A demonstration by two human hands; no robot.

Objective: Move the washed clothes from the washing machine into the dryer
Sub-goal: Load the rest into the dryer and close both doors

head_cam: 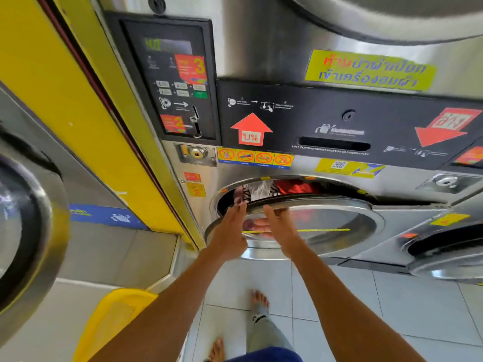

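The lower dryer's round glass door (334,226) is swung nearly closed, leaving a gap at its top edge. Through the gap I see clothes (274,189) in the drum: red, white and black-striped pieces. My left hand (231,228) lies flat against the door's left part, its fingers straight and reaching the rim. My right hand (278,226) presses on the glass beside it, fingertips at the door's upper edge. Neither hand holds any cloth.
A yellow laundry basket (115,317) stands on the floor at the lower left. A washing machine's open round door (28,231) fills the left edge. The coin and control panel (170,82) is above the dryer, and another dryer door (444,254) is at the right. My bare feet stand on white tiles.
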